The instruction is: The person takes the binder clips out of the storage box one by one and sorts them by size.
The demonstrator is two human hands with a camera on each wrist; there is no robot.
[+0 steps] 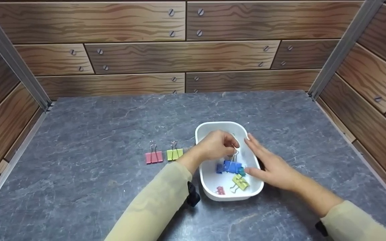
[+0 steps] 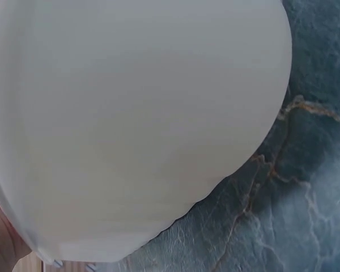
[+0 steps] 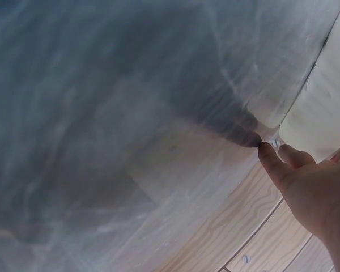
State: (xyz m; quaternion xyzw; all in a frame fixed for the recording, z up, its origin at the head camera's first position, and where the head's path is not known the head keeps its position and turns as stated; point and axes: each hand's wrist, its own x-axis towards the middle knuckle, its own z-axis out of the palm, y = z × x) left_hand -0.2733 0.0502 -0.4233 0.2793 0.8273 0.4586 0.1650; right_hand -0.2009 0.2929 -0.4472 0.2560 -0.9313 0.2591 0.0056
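My left hand point(image 1: 216, 145) reaches into a white plastic tub point(image 1: 228, 197). Its thumb and fingertips pinch the wire handle of a blue binder clip point(image 1: 232, 166). Around that clip lie a smaller dark blue clip point(image 1: 219, 168), a teal clip point(image 1: 241, 171), a yellow-green clip point(image 1: 241, 182) and a small pink clip point(image 1: 220, 190). With its fingers extended, my right hand point(image 1: 276, 169) touches the tub's right rim. The left wrist view is mostly filled by the tub's outer wall point(image 2: 147, 124). Right fingers also show in the right wrist view, beside the tub point(image 3: 323, 102).
Left of the tub, a pink binder clip point(image 1: 154, 157) and a yellow-green binder clip point(image 1: 175, 154) stand side by side with handles pointing away. The grey marbled tabletop point(image 1: 89, 167) is bounded by wood-patterned walls point(image 1: 179, 57) at the back and sides.
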